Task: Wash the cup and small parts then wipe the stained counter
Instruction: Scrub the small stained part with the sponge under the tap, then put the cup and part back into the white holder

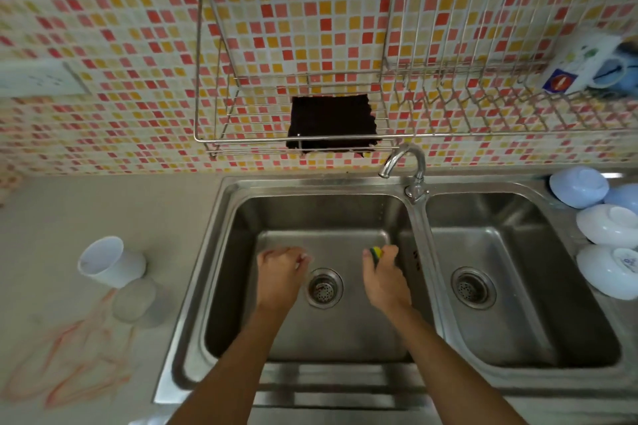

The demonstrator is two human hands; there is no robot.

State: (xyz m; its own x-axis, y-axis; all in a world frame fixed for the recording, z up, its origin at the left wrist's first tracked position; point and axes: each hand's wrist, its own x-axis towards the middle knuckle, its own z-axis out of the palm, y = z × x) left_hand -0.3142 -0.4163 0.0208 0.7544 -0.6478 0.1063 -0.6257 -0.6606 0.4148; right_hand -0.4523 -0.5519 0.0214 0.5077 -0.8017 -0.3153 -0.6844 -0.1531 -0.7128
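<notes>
Over the left basin of the double sink, both hands are reaching down near the drain. Right hand grips a yellow-green sponge, fingers curled round it, only the sponge's top end showing past the knuckles. Left hand has fingers curled in; something small and whitish shows at the fingertips, too blurred to tell what it is or whether it is held. White cup sits on the counter left of the sink, tilted, mouth facing up-left. Just beside it, toward the front, a clear round lid-like piece lies flat, touching or nearly touching the cup base. Orange-red smears spread over the counter in front of these. Faucet stands at the divider between basins, spout turned toward the left basin. Wire rack is on the tiled wall above, with a dark cloth on its lower shelf and a mug at the far right. Upturned bowls are stacked right of the right basin.
</notes>
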